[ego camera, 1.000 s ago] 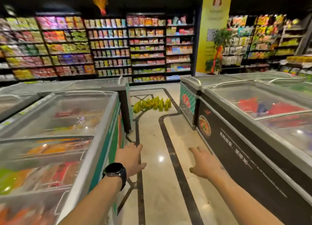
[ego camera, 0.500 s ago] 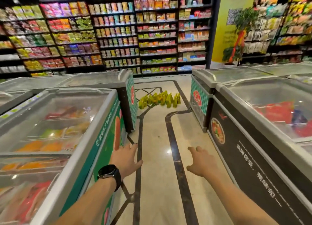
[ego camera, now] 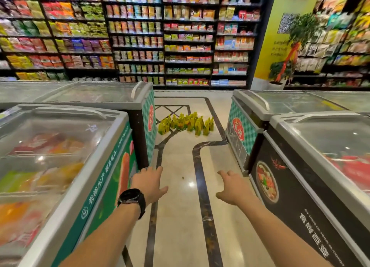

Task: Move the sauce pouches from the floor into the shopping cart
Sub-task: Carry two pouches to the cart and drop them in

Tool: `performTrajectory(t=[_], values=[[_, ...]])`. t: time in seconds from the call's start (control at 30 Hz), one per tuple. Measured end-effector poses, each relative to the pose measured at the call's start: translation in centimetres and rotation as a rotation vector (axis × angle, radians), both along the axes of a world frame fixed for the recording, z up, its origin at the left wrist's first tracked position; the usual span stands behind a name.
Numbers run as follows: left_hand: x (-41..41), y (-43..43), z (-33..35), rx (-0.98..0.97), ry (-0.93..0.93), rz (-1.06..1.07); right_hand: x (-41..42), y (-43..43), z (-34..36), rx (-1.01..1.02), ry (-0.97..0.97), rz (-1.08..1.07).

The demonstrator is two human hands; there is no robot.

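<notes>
Yellow-green peaked pouches [ego camera: 186,124] on glossy stone floor [ego camera: 178,226]

sauce pouches [ego camera: 186,124] on floor [ego camera: 180,226] between freezers, shelves [ego camera: 140,36] behind

You can't count the sauce pouches [ego camera: 186,124] or read their labels; they sit too far down the aisle. Under the left freezer's [ego camera: 80,186] lid the goods are only smears of colour. The packets on the shelves [ego camera: 138,36] are blurred. Your forearms run off the bottom edge.
</notes>
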State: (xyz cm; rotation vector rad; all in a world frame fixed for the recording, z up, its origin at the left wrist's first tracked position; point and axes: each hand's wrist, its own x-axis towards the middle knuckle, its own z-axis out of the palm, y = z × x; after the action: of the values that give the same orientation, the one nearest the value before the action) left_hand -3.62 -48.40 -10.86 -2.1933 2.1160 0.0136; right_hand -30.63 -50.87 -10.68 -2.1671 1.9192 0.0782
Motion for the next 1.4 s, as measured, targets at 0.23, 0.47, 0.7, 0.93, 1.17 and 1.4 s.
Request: performTrajectory(t=[0.23,0.47,0.7,0.93,1.17,1.4], values=[[1.3,-14.6,0.1,0.037,0.019,-0.038,1.5,-14.5,-0.5,0.029,-0.038,-0.041],[1.4,-32.4,-1.5,0.071,-0.039,-0.041,2.2,-33.5,-3.8,0.059,-0.117,-0.024],[2.6,-49.8,-1.4,0.100,0.000,0.037,2.5,-52.6,-5.4,0.137,-0.131,-0.026],[6.7,-64.8,-3.1,0.130,0.021,0.106,7.1,-69.0,-6.2,0.160,-0.122,0.030],[11.0,-83.0,-7.3,0.199,0.063,0.034,12.0,-84.0,-9.0,0.234,-0.099,-0.018],[13.3,-99.1,-8.7,0.259,0.119,-0.057,14.8,-97.2,-9.1,0.263,-0.133,-0.102]])
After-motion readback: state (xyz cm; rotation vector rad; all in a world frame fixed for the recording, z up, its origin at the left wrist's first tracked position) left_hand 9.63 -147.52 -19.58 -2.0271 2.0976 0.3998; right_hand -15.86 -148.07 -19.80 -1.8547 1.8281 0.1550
